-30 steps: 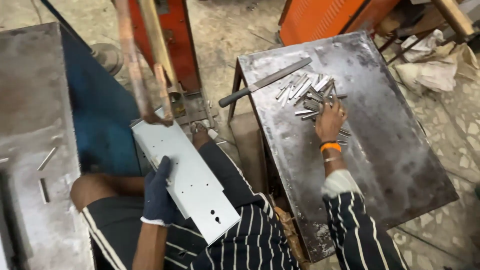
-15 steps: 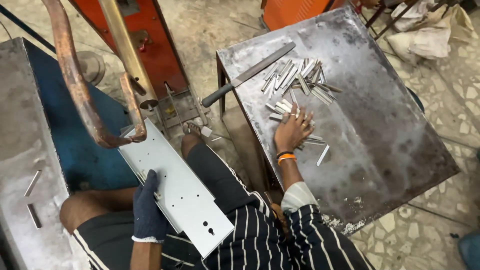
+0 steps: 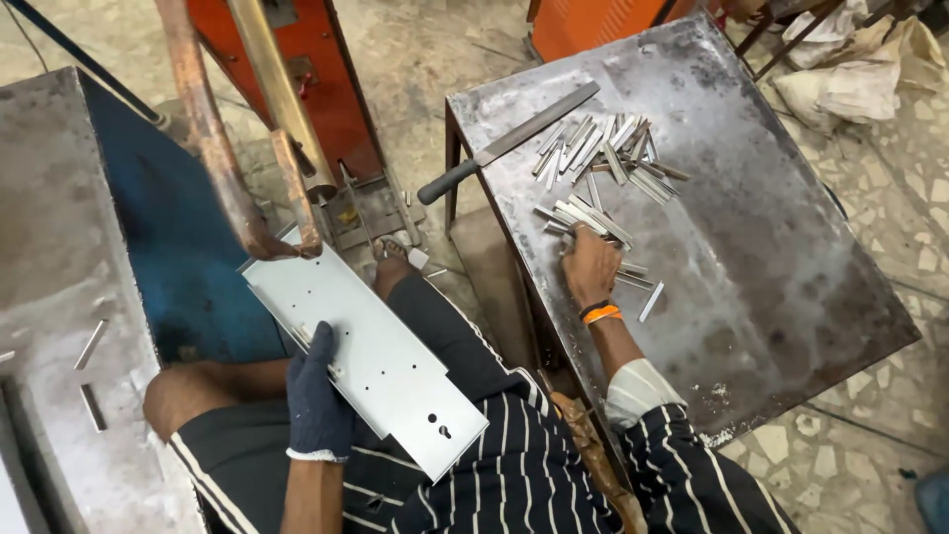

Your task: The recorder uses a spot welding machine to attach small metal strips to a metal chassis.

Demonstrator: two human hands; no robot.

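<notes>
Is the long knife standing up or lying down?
Lying down. The knife rests flat on the table, beside the metal strips.

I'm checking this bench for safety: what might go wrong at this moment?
The bare right hand presses on loose metal strips; their edges may cut it. The perforated metal plate, gripped only at one edge by the gloved left hand, might slip off the lap. The large file overhangs the table's edge and might fall.

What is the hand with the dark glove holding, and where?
The gloved left hand grips the flat grey metal plate at its left long edge, near the middle. The bare right hand rests on small metal strips.
</notes>
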